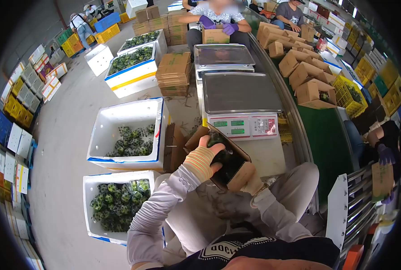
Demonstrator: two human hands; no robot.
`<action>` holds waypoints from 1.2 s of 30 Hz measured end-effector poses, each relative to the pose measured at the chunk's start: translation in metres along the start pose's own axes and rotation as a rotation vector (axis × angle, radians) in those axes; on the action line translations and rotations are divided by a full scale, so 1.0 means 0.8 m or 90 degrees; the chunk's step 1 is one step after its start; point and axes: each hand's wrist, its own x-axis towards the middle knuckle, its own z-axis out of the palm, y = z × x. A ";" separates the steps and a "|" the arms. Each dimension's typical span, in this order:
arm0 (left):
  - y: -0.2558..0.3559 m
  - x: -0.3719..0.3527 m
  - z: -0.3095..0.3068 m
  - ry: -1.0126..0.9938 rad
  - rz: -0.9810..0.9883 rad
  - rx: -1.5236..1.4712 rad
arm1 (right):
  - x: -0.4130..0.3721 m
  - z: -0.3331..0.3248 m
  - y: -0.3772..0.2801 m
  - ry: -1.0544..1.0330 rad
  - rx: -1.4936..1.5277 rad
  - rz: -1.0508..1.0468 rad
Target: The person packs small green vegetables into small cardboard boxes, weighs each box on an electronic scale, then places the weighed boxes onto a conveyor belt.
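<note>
"What's the left hand (199,161) doing?"

"It's in a striped glove, reaching into an open cardboard box (242,175). The fingers and thumb are curved around a dark green fruit (226,156) at the top of the box."

"And the right hand (253,184)?"

"Holding the box by its near right side. Most of those fingers are hidden, so I can't tell how tightly."

"Where's the box, exactly?"

"Tilted, above the person's lap, just in front of a scale (243,126) with lit green displays."

"Anything to the left?"

"Two white foam boxes, the nearer one (87,198) and the farther one (95,135), both with green fruit inside. Past them there's a stack of flattened cardboard (172,74)."

"Who's across from them?"

"A co-worker in purple gloves (229,28), hands on another cardboard box (216,36)."
</note>
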 end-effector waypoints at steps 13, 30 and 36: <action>0.046 0.165 0.036 -0.456 0.235 0.257 | -0.081 0.069 0.032 0.393 -0.511 -0.672; 0.006 0.122 0.075 -0.319 0.385 0.225 | -0.066 0.154 0.002 -0.251 -1.759 -0.591; 0.067 0.165 0.095 -0.307 0.144 0.299 | -0.070 0.194 -0.020 0.205 -2.023 0.036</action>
